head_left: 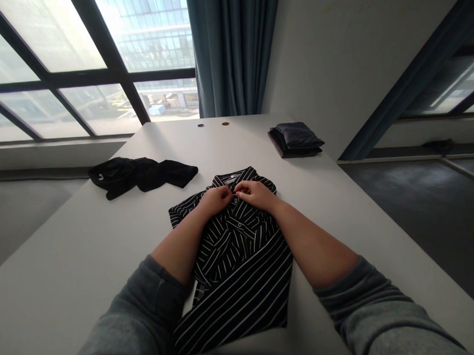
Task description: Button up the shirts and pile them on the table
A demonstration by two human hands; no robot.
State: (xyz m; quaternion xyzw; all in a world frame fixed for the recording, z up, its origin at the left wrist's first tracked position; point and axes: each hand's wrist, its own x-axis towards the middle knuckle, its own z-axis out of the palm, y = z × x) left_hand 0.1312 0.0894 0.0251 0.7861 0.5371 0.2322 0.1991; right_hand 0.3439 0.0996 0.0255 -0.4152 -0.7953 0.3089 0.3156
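A black shirt with white stripes lies front up on the table, its collar at the far end and its lower part towards me. Both hands meet just below the collar, at the front opening. My left hand pinches the cloth on the left side of the opening. Close beside it, my right hand pinches the right side with thumb and finger. A button shows on the shirt front below the hands. Whatever small piece sits between the fingertips is hidden.
The white table runs towards the window. Crumpled black clothing lies at the left. A stack of folded dark clothes sits at the far right edge. Two round holes pierce the far end. A blue curtain hangs behind.
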